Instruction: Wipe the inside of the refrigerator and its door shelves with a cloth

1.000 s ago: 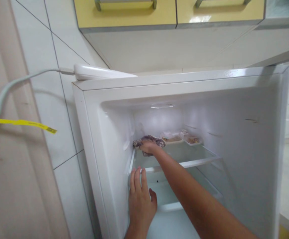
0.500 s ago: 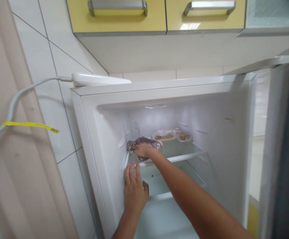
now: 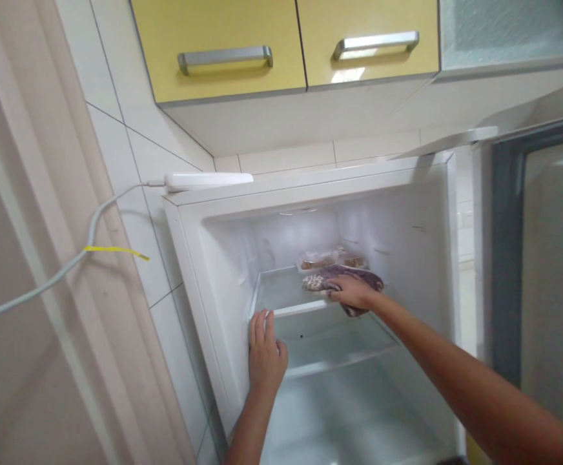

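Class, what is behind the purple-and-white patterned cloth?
At least two clear plastic containers with brownish contents sit behind the cloth. It hides the part of the translucent, white-edged shelf directly beneath.

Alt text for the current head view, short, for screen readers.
A person's right hand holds a patterned cloth on the upper shelf of an open fridge, in front of clear food containers. The left hand is at the shelf's left front corner; yellow cabinets hang above.
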Tool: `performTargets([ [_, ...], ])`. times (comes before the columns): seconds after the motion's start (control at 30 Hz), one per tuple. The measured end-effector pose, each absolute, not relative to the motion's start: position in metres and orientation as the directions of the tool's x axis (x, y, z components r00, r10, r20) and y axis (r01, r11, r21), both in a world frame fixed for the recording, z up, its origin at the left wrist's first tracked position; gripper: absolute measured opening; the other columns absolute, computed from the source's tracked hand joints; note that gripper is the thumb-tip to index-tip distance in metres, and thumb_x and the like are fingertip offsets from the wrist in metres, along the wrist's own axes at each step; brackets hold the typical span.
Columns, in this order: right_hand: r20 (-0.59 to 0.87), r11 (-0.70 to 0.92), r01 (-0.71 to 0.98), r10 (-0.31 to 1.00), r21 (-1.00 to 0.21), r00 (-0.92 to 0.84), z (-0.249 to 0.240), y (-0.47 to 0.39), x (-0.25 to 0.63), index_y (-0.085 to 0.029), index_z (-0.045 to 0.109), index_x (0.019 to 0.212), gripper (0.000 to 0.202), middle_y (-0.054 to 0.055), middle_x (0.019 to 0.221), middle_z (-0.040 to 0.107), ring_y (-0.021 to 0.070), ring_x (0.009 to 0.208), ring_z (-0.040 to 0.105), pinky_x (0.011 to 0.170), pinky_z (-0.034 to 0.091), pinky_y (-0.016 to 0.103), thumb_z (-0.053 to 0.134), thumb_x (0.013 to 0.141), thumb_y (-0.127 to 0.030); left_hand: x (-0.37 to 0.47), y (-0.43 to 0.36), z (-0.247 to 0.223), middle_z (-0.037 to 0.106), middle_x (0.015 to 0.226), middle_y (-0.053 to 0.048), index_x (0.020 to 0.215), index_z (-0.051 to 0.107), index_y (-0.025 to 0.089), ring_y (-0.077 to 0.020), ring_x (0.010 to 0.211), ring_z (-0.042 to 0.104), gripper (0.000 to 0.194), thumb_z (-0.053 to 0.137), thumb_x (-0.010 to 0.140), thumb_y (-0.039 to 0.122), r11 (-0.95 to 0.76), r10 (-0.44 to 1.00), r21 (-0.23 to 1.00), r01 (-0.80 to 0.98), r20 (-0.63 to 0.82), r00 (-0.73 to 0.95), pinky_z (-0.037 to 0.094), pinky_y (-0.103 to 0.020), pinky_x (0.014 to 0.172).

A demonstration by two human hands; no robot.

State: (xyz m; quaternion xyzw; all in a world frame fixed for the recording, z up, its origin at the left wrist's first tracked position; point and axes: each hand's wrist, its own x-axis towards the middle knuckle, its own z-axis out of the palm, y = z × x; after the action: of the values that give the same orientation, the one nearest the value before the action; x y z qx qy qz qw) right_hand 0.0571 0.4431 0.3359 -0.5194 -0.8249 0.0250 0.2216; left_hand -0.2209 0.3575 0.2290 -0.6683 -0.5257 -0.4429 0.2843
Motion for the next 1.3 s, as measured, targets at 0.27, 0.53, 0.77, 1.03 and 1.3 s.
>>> performTargets([
  [0.27,0.407,0.281,0.925,0.899,-0.255,-0.161,0.326,0.431,0.071,-0.022,0.066,0.132,0.051,0.013,0.144,0.06,0.0336,0.134,0.051,0.111,0.036,0.05,0.043,0.091,-0.044,-0.22,0.355,0.229,0.044,0.15,-0.015,0.15,0.036,0.017,-0.0332,0.15,0.031,0.07,0.048,0.082,0.004,-0.311,0.485,0.117,0.943,0.873,0.052,0.038,-0.059,0.12],
  [0.53,0.364,0.418,0.885,0.872,-0.205,-0.327,0.322,0.413,0.014,-0.026,0.06,0.139,0.053,0.006,0.155,0.051,0.0302,0.144,0.04,0.117,0.025,0.059,0.037,0.095,-0.045,-0.21,0.356,0.227,0.046,0.149,-0.018,0.145,0.041,0.01,-0.0331,0.152,0.026,0.065,0.05,0.081,0.003,-0.263,0.466,0.131,0.956,0.885,0.007,0.036,-0.057,0.122],
  [0.77,0.3,0.686,0.674,0.727,-0.275,-0.617,0.344,0.409,-0.077,-0.027,0.052,0.146,0.059,0.004,0.157,0.048,0.03,0.148,0.035,0.121,0.021,0.061,0.035,0.095,-0.048,-0.206,0.373,0.215,0.048,0.145,-0.023,0.143,0.041,0.007,-0.0363,0.149,0.032,0.064,0.052,0.08,0.003,-0.231,0.353,0.118,0.966,0.935,-0.03,0.042,-0.058,0.116],
  [1.03,0.208,0.634,0.706,0.772,-0.317,-0.6,0.357,0.487,-0.12,-0.025,0.055,0.144,0.06,0.012,0.155,0.049,0.0359,0.145,0.041,0.118,0.026,0.064,0.043,0.09,-0.047,-0.209,0.38,0.211,0.053,0.142,-0.017,0.144,0.044,0.014,-0.0322,0.147,0.037,0.067,0.049,0.078,0.0,-0.256,0.301,0.125,0.958,0.953,-0.044,0.042,-0.056,0.116],
  [1.3,0.174,0.559,0.766,0.828,-0.318,-0.533,0.361,0.543,-0.142,-0.021,0.049,0.149,0.064,0.014,0.159,0.043,0.037,0.15,0.032,0.121,0.021,0.061,0.045,0.092,-0.049,-0.201,0.387,0.205,0.049,0.142,-0.024,0.142,0.041,0.004,-0.0378,0.149,0.03,0.065,0.053,0.078,0.001,-0.073,0.284,0.045,0.996,0.959,-0.023,0.046,-0.057,0.113],
])
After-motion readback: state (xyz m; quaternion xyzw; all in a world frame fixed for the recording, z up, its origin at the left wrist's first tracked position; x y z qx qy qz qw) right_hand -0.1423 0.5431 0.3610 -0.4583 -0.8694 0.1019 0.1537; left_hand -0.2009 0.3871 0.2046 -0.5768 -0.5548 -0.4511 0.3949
